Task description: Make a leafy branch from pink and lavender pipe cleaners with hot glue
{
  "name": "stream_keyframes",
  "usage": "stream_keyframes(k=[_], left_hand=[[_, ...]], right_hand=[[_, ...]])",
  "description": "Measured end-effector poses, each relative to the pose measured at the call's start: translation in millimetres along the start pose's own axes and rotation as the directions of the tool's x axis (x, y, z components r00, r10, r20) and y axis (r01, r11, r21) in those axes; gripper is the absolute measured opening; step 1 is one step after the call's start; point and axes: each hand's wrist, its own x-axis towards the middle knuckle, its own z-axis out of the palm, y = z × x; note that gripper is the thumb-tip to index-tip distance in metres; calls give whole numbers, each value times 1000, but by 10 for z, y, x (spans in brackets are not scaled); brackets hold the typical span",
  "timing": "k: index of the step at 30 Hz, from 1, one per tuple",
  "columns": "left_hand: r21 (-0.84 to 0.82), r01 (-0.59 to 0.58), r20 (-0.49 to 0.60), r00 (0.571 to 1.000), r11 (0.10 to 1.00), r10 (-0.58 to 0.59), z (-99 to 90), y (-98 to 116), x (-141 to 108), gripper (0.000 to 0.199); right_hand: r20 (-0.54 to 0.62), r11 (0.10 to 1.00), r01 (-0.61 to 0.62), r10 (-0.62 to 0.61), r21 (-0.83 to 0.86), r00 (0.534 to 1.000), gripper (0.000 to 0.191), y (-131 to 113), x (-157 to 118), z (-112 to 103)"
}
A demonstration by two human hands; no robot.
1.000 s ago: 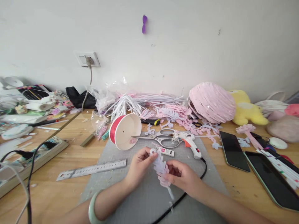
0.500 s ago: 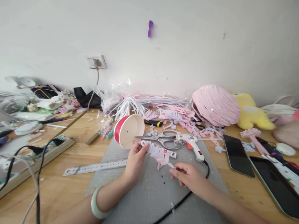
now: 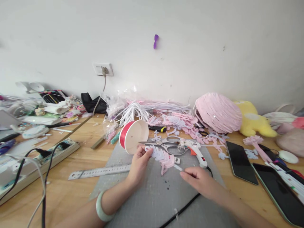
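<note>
A leaf-shaped piece of looped pipe cleaner, lavender at one end and pale pink at the other, is held above the grey cutting mat. My left hand pinches its lavender end between thumb and fingers. From the pink end sticks out a short pale stem, and my right hand has its fingers closed at the tip of it. Just behind the piece lie scissors and a white hot glue gun. A spool of red ribbon stands beside my left hand.
A metal ruler lies left of the mat, near a power strip. Pipe cleaners pile up along the wall. Rightward are a pink bundle, a yellow plush toy and two phones. The glue gun's cord crosses the mat.
My right hand has slid a little to the right along the stem, so more of the stem shows. My left hand keeps its pinch. The view has tilted up slightly.
</note>
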Motion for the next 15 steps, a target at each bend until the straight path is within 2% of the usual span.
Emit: stream_keyframes(k=[2,3,4,5,6,7,8,10,11,12,15], left_hand=[[-25,-11,-9,1000,1000,11,-11,16,17,26],[-38,-16,-12,1000,999,15,-17,26,27,26],[-51,-20,-16,1000,999,19,-24,37,38,26],[-63,-22,-19,1000,998,21,-29,51,48,26],[-74,-24,-22,999,997,23,-34,65,57,26],[-84,-26,-26,999,996,24,-37,80,66,26],[-92,-28,-29,999,995,26,-38,94,72,26],[-103,-34,-33,999,994,30,-38,119,79,26],[-106,-36,-34,999,994,33,-36,126,80,26],[-108,-38,-32,999,993,35,-33,131,78,26],[-110,-39,-22,999,993,37,-20,128,61,26]], right_hand=[[5,999,27,-27,-46,1000,49,-17,-59,-223],[-46,998,36,-39,-50,998,49,-35,-107,-369],[-169,999,40,-45,-35,985,47,-61,-166,-527],[-353,1000,29,-26,4,935,44,-92,-233,-687],[-513,998,55,-26,42,858,42,-127,-302,-836],[-619,993,105,-50,52,784,41,-162,-367,-964],[-705,991,133,-78,24,705,40,-195,-419,-1061],[-768,994,108,-95,-34,633,32,-247,-465,-1140],[-754,993,98,-109,-60,648,29,-264,-453,-1120],[-705,993,85,-119,-84,699,31,-274,-420,-1065],[-428,985,25,-96,-170,899,36,-284,-235,-774]])
